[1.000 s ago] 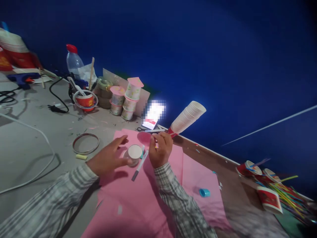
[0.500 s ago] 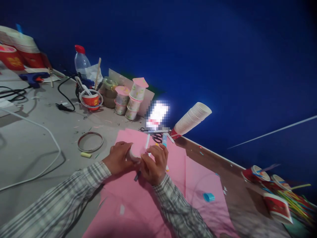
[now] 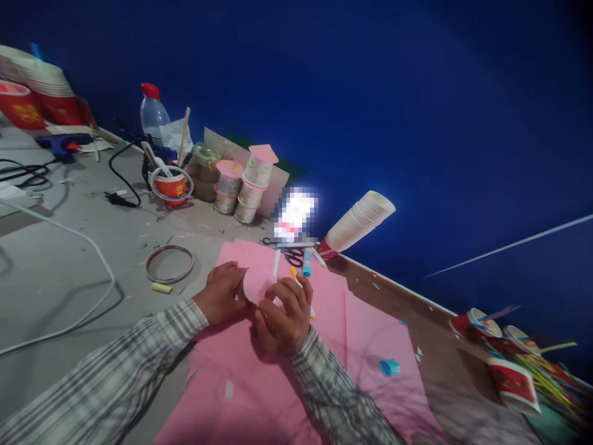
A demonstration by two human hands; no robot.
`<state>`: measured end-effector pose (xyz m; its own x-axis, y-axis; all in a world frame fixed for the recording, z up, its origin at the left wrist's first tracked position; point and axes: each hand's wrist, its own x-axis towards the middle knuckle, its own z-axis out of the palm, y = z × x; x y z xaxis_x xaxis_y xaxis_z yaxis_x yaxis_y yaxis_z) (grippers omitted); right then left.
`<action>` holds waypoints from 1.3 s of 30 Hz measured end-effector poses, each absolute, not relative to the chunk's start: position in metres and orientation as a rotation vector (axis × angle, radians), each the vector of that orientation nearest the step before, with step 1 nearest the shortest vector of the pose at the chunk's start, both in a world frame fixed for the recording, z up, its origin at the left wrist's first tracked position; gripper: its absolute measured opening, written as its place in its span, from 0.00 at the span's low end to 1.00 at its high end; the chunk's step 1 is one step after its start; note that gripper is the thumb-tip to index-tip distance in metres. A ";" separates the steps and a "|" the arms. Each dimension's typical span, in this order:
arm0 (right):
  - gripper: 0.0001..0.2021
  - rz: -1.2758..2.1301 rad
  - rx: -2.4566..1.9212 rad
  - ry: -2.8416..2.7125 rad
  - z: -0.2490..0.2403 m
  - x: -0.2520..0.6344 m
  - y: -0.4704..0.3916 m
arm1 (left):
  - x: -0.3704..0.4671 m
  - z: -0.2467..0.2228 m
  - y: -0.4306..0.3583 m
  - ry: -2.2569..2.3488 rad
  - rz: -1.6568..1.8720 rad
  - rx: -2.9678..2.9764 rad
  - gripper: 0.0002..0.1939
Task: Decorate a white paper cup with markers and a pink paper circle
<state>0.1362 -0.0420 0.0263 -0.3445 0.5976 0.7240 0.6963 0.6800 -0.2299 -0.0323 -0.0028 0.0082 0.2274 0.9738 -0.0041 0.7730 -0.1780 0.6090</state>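
Note:
Between my hands is a small paper cup with a pink paper top [image 3: 257, 285], tilted over the pink paper sheet [image 3: 282, 395]. My left hand [image 3: 223, 294] is wrapped round the cup's left side. On the other side my right hand [image 3: 286, 314] pinches the edge of its pink top, with the fingertips partly hidden. Just beyond the hands lie a blue-capped glue stick [image 3: 307, 262], black-handled scissors [image 3: 293, 256] and a thin white strip [image 3: 277, 262]. A yellow-ended pen [image 3: 313, 311] shows beside my right hand.
Stacked small patterned cups with pink tops [image 3: 250, 185] stand at the back, near a lit, blurred-out screen [image 3: 295, 214]. A tall leaning stack of paper cups [image 3: 359, 224] is against the blue wall. Left are a tape ring [image 3: 170, 264] and a white cable [image 3: 95, 247]; a blue cap [image 3: 390, 367] lies right.
My right hand has shifted slightly down and its fingers have curled in at the cup's edge. More of the pink top and the glue stick now shows. My left hand has barely moved.

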 end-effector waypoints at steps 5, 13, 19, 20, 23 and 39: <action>0.16 0.067 -0.973 -1.822 0.044 0.137 -0.039 | -0.030 0.015 -0.004 1.581 0.613 1.997 0.19; 0.19 0.194 -0.974 -2.114 0.043 0.119 -0.017 | -0.035 0.011 -0.003 1.595 0.563 1.965 0.23; 0.18 0.216 -1.037 -2.202 0.031 0.114 -0.004 | -0.037 -0.002 -0.001 1.610 0.570 1.975 0.24; 0.18 0.232 -1.039 -2.210 0.032 0.113 -0.003 | -0.037 -0.002 -0.001 1.615 0.569 1.973 0.24; 0.15 0.324 -1.062 -2.210 0.036 0.109 0.001 | -0.036 -0.001 -0.001 1.619 0.566 1.971 0.26; 0.17 0.422 -1.169 -2.128 0.044 0.113 0.004 | -0.034 0.005 -0.003 1.603 0.566 1.970 0.22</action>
<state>0.1134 0.0038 0.0441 -0.3787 0.8362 0.3966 0.6216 0.5473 -0.5604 -0.0342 -0.0034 0.0049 0.2068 0.9783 -0.0106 0.7551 -0.1527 0.6375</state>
